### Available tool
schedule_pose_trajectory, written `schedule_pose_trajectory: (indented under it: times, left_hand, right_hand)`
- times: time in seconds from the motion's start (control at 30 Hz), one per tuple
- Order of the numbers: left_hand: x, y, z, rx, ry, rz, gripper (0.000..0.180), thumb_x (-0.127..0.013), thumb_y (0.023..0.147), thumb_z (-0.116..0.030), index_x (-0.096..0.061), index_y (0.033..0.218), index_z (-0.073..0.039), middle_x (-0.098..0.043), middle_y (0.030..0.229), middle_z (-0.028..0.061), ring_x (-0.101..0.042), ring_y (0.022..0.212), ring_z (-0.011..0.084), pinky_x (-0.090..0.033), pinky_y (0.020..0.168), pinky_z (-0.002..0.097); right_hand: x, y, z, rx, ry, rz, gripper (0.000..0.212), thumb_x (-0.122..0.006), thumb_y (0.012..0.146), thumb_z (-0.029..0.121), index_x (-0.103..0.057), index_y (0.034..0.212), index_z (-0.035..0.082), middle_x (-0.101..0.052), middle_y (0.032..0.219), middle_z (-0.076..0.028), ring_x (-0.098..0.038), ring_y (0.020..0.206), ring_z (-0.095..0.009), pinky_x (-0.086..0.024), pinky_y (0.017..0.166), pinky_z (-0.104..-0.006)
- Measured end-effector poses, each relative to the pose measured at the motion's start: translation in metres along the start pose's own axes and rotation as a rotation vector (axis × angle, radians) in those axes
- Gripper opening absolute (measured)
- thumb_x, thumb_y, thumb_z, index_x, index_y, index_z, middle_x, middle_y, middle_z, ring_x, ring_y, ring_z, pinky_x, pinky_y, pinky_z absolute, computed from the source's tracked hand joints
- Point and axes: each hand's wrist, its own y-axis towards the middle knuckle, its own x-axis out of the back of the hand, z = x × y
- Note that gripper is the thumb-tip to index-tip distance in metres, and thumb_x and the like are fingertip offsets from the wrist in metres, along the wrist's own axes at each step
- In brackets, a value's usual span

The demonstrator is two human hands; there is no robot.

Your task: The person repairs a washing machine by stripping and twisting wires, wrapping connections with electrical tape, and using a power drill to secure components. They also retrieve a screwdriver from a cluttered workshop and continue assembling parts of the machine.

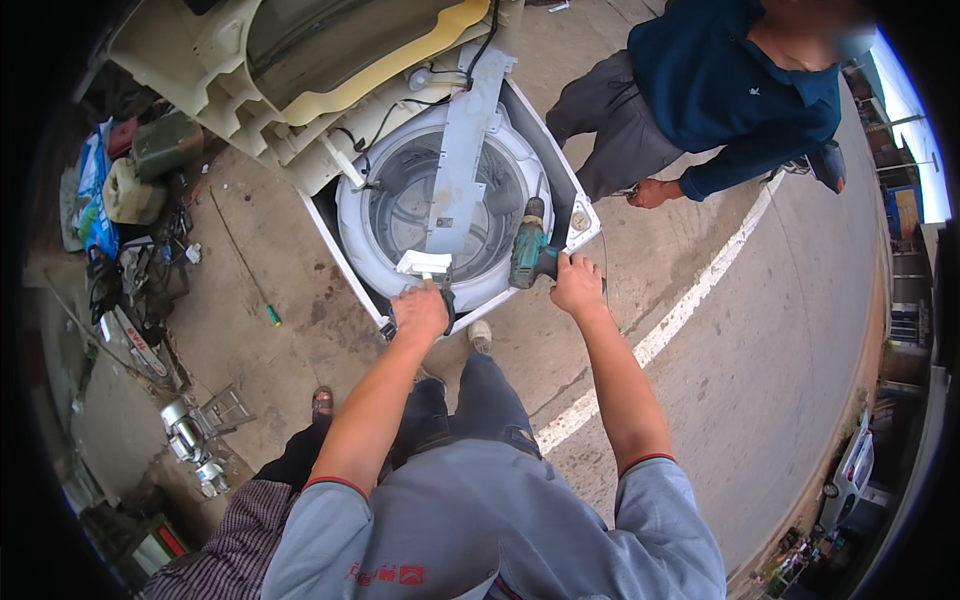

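Observation:
My right hand [580, 286] is wrapped around the handle of a teal and black cordless drill [527, 250]. The drill's bit points away from me over the right rim of an opened top-load washing machine [350, 285]. My left hand [420, 310] is closed at the machine's near edge, its fingers on a small white plastic part [424, 263]; a black piece beside them is partly hidden. A long grey metal strip [462, 160] lies across the tub opening [395, 215], its near end by the white part.
The machine's cream top cover [215, 75] is tilted up at the far left, with dark wires hanging. A co-worker [700, 90] stands at the far right. On the ground at left lie a green-handled screwdriver [273, 315], a motor [185, 432] and jerrycans [165, 145]. Another person's checked garment [225, 540] shows beside me.

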Motion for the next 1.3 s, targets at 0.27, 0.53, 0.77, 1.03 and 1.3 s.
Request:
schedule_pose_trajectory:
  times: [0.27, 0.53, 0.77, 1.03, 1.3]
  left_hand:
    - [-0.014, 0.006, 0.003, 0.023, 0.049, -0.071, 0.04, -0.068, 0.083, -0.023, -0.056, 0.116, -0.004, -0.07, 0.102, 0.0177, -0.07, 0.097, 0.0343, -0.053, 0.087, 0.05]
    - [0.045, -0.021, 0.018, -0.122, -0.196, -0.31, 0.036, -0.076, 0.075, -0.01, -0.05, 0.098, 0.001, -0.068, 0.092, 0.023, -0.067, 0.088, 0.0417, -0.053, 0.08, 0.0501]
    - [0.091, -0.09, 0.086, 0.03, -0.43, -0.449, 0.03, -0.075, 0.074, -0.012, -0.052, 0.091, -0.002, -0.062, 0.072, 0.0198, -0.063, 0.065, 0.0367, -0.05, 0.062, 0.0456]
    - [0.067, -0.12, 0.278, 0.359, -0.706, -0.54, 0.026, -0.075, 0.075, -0.014, -0.054, 0.083, -0.001, -0.054, 0.059, 0.0092, -0.049, 0.053, 0.0172, -0.043, 0.053, 0.0346]
    - [-0.009, -0.07, 0.468, 0.503, -0.829, -0.32, 0.027, -0.074, 0.074, -0.018, -0.058, 0.083, 0.001, -0.063, 0.068, 0.0176, -0.065, 0.063, 0.0281, -0.052, 0.063, 0.0403]
  right_hand:
    - [-0.026, 0.016, -0.022, 0.135, 0.264, -0.132, 0.044, -0.075, 0.069, 0.009, -0.059, 0.109, 0.0, -0.064, 0.107, -0.018, -0.06, 0.104, -0.037, -0.046, 0.09, -0.0476]
    - [0.002, -0.063, -0.025, 0.294, 0.619, -0.224, 0.051, -0.078, 0.07, 0.011, -0.057, 0.114, 0.0, -0.061, 0.109, -0.018, -0.056, 0.105, -0.038, -0.042, 0.092, -0.0459]
    - [-0.01, -0.132, -0.013, 0.311, 0.685, -0.114, 0.053, -0.079, 0.065, 0.006, -0.056, 0.113, 0.003, -0.063, 0.111, -0.018, -0.058, 0.106, -0.04, -0.045, 0.094, -0.0464]
    - [0.031, -0.149, 0.112, 0.456, 0.583, -0.003, 0.056, -0.077, 0.063, 0.006, -0.057, 0.115, 0.002, -0.061, 0.112, -0.017, -0.056, 0.11, -0.039, -0.042, 0.098, -0.0465]
    - [0.008, -0.133, 0.385, 0.563, 0.535, 0.218, 0.056, -0.079, 0.066, 0.011, -0.059, 0.118, -0.001, -0.063, 0.113, -0.018, -0.057, 0.109, -0.039, -0.044, 0.096, -0.0449]
